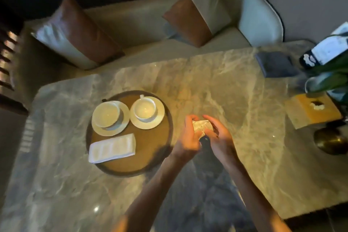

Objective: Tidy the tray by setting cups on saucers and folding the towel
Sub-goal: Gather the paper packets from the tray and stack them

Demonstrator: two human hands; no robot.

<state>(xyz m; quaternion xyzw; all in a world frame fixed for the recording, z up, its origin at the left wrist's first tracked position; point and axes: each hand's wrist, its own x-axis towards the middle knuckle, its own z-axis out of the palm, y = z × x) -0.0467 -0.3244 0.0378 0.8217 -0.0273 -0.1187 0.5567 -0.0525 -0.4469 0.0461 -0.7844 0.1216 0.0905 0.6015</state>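
Hands (pixel 190 135) aside; white towel (pixel 112 148) lies folded flat.

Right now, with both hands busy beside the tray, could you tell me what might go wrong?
The left cup sits off-centre on its saucer, so a nudge to the tray might tip it. Both hands, left hand and right hand, hold a small crumpled item close to the tray rim; the left forearm could bump it.
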